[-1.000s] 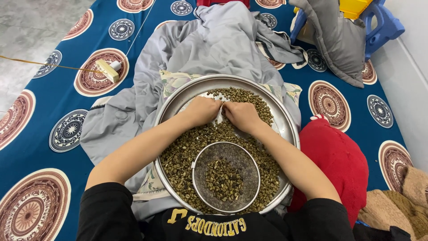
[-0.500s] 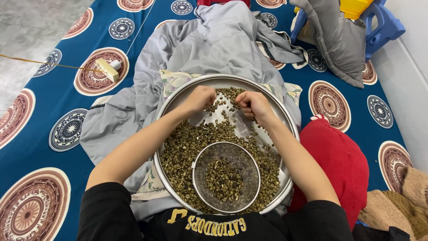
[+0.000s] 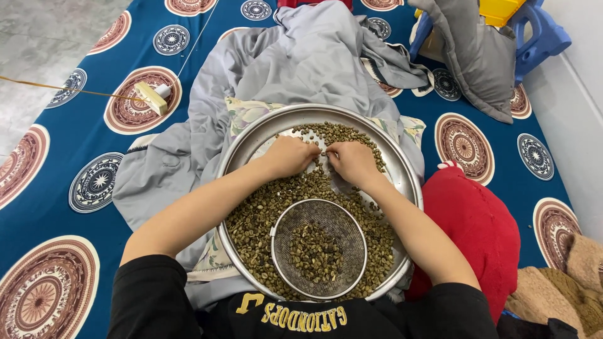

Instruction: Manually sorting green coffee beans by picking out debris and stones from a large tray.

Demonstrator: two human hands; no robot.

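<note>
A wide round metal tray [image 3: 402, 164] lies in my lap, covered with greenish-brown beans [image 3: 257, 216]. A round wire-mesh sieve [image 3: 290, 216] sits in the near part of the tray with a small heap of beans inside. My left hand [image 3: 290, 156] and my right hand [image 3: 352, 161] rest knuckles-up on the beans at the far middle of the tray, fingertips almost meeting, fingers curled into the beans. Whether either hand grips beans is hidden under the fingers.
A grey blanket [image 3: 301, 63] is bunched beyond the tray on a blue patterned mat [image 3: 81, 144]. A red cushion [image 3: 474, 229] lies at my right, a grey pillow [image 3: 474, 56] and a blue plastic stool [image 3: 540, 34] at the far right, a small cream block [image 3: 151, 98] at the left.
Half a second ago my hands were apart and lifted near the far rim with bare metal between them. Now they have come back together, lower, onto the beans.
</note>
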